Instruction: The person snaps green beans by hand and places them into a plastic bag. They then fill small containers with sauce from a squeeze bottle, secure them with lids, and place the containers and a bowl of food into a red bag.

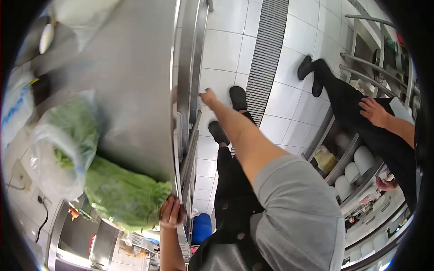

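A clear plastic bag of leafy greens (126, 194) lies on the steel counter (131, 81) on the left. My left hand (172, 212) is closed on the bag's near end, at the counter's edge; its fingertips are partly hidden. Stretched forward, my right hand (208, 97) is at the metal front beneath the counter (192, 77). Its fingers are curled near a metal edge, and what they grip, if anything, cannot be made out. Another clear bag with greens (74, 126) lies against the first one.
Another person's hand (374, 112) is on the right, beside shelves with white bowls (361, 160). A floor drain grate (266, 54) runs along the tiles. White plastic bags (18, 106) lie on the far left. A blue item (201, 228) stands below the counter.
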`<action>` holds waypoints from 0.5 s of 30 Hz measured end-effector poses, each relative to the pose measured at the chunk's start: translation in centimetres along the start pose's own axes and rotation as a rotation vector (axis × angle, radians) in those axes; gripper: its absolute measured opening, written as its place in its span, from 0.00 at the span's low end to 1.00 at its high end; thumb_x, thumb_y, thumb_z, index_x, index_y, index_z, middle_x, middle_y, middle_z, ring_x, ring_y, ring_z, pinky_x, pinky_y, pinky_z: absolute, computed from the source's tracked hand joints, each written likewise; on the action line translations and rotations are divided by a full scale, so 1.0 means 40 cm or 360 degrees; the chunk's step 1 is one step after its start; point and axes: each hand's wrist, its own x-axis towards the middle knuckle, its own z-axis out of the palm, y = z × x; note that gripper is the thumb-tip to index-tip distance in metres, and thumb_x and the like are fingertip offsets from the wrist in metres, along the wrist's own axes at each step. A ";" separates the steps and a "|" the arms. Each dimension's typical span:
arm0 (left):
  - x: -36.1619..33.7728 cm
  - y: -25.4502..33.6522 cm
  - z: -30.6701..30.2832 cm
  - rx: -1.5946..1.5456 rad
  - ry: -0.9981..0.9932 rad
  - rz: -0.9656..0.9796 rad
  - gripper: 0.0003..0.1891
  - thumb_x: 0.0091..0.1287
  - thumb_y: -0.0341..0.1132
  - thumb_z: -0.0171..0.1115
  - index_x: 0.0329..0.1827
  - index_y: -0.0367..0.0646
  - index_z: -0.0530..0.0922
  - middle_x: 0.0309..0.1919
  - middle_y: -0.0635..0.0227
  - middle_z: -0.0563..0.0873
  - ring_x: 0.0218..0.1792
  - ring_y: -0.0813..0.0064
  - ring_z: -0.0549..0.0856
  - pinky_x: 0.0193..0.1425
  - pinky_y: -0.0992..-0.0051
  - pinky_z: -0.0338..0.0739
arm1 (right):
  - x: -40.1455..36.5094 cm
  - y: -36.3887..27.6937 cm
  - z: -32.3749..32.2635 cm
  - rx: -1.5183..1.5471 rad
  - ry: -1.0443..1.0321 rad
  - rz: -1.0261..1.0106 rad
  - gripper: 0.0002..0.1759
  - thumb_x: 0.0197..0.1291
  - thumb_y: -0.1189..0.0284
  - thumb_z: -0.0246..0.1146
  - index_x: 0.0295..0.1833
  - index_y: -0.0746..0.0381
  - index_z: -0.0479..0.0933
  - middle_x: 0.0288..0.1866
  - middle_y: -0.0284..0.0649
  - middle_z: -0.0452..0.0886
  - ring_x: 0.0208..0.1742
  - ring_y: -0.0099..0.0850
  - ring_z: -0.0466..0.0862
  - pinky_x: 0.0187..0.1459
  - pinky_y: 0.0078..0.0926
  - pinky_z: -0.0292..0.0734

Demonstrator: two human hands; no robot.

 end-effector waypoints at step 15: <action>-0.035 -0.008 0.000 0.0061 0.0099 0.0076 0.18 0.62 0.33 0.68 0.55 0.39 0.81 0.55 0.52 0.83 0.63 0.53 0.80 0.72 0.56 0.73 | -0.090 -0.003 0.256 0.1371 0.0131 0.0715 0.55 0.69 0.28 0.41 0.61 0.75 0.77 0.61 0.61 0.82 0.61 0.54 0.82 0.64 0.49 0.74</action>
